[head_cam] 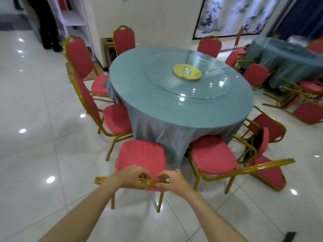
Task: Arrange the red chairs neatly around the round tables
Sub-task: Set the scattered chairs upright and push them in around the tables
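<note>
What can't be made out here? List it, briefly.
All in the head view.
- Backrest of the near chair: seen edge-on; left hand and right hand cover its top rail's middle.
- Legs of the round table: hidden by the tablecloth.
- The second table, right: blurred, cut by the edge.
- The standing person, top left: cut off by the top edge.

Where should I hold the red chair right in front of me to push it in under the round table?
Take the chair by the gold top rail of its backrest, from behind. The seat faces the table and the rail runs crosswise nearest you, wide enough for both hands. Your left hand and right hand grip it there.
</note>
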The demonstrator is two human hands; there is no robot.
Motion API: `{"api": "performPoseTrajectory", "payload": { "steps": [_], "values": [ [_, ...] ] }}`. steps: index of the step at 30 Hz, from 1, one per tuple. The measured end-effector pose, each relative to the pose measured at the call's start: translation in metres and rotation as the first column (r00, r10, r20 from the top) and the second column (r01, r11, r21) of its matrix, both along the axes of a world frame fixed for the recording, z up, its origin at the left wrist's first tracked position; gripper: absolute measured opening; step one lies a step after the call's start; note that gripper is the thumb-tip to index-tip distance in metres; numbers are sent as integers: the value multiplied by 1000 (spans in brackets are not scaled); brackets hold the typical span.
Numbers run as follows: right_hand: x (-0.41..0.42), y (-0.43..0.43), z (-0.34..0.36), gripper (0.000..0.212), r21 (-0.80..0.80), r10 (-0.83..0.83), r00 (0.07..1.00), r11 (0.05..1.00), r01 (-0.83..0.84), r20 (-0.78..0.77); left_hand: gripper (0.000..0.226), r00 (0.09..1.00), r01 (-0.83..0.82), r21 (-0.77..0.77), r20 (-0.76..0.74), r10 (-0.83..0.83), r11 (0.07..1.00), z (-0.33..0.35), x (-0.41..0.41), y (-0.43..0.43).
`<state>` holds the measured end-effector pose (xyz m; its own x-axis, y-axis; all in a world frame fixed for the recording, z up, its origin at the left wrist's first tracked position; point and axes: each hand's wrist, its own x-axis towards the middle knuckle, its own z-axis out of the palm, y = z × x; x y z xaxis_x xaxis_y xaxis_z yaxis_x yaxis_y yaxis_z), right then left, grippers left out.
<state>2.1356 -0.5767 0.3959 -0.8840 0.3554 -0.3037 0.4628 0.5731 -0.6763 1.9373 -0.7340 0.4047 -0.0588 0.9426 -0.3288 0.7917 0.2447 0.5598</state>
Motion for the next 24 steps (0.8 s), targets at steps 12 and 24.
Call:
{"api": "performPoseTrajectory", "payload": {
  "steps": [12,24],
  "values": [
    [175,170,31,11,-25,-440,858,893,450,-264,13,977,-36,253,212,-19,967,42,161,217],
    [409,322,64,18,-218,-686,670,726,652,-283,11,980,23,364,178,-94,931,69,373,417]
  ]
}}
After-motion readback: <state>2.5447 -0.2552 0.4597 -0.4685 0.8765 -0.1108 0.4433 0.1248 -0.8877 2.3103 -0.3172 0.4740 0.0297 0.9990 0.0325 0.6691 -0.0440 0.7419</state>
